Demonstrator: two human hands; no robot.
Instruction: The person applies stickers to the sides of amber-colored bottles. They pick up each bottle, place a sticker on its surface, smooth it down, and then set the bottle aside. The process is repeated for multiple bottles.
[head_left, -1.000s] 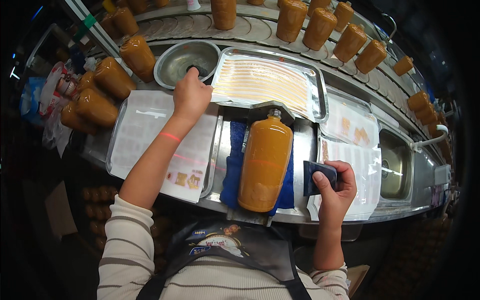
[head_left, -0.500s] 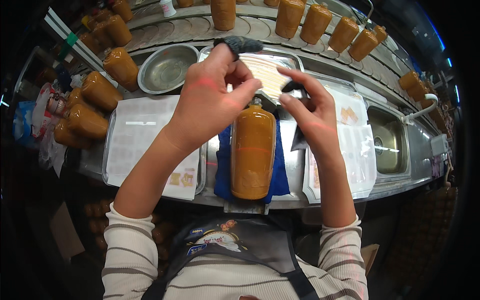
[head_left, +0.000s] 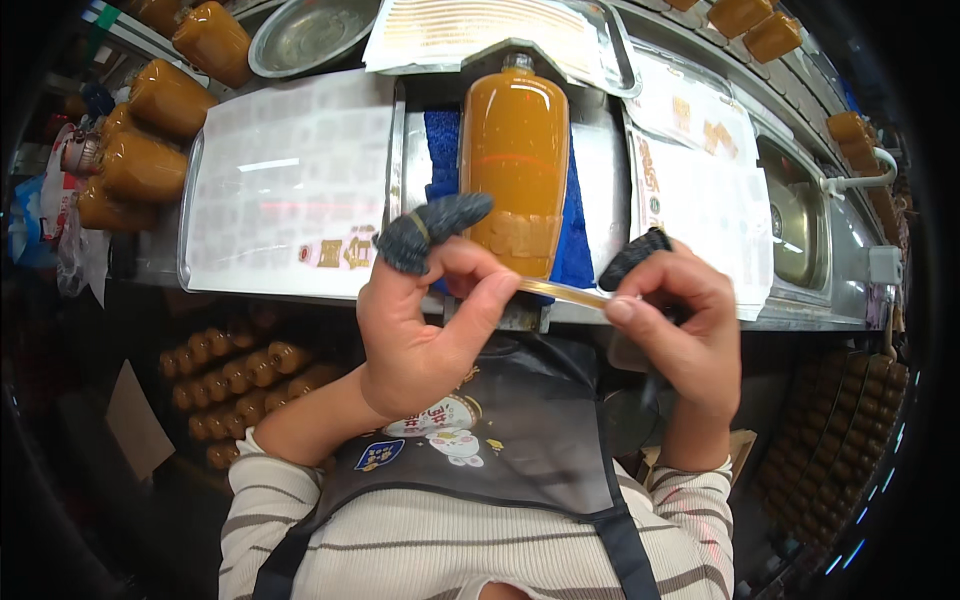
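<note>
A thin gold strip [head_left: 568, 293] is stretched between my hands, just in front of the base of a glossy brown bottle [head_left: 515, 130]. My left hand [head_left: 420, 335] pinches its left end between thumb and finger; a black finger cover [head_left: 432, 228] is on one of its fingers. The strip's right end is pinched by my right hand [head_left: 690, 325], which also has a black covering [head_left: 636, 258] on a finger. Something dark hangs under the right hand, too blurred to name. The bottle lies on a blue cloth [head_left: 440, 150], its neck against a metal rest [head_left: 480, 62].
A white decal sheet [head_left: 290, 180] covers a tray at left. Behind stand a metal bowl [head_left: 312, 38] and a tray of striped sheets [head_left: 480, 30]. More decal papers [head_left: 700, 200] lie at right, beside a sink [head_left: 795, 215]. Several brown bottles [head_left: 150, 165] crowd the far left.
Both hands have come from the bottle's neck back toward me, near its base, and now hold the gold strip between them. The view has tilted down toward my apron.
</note>
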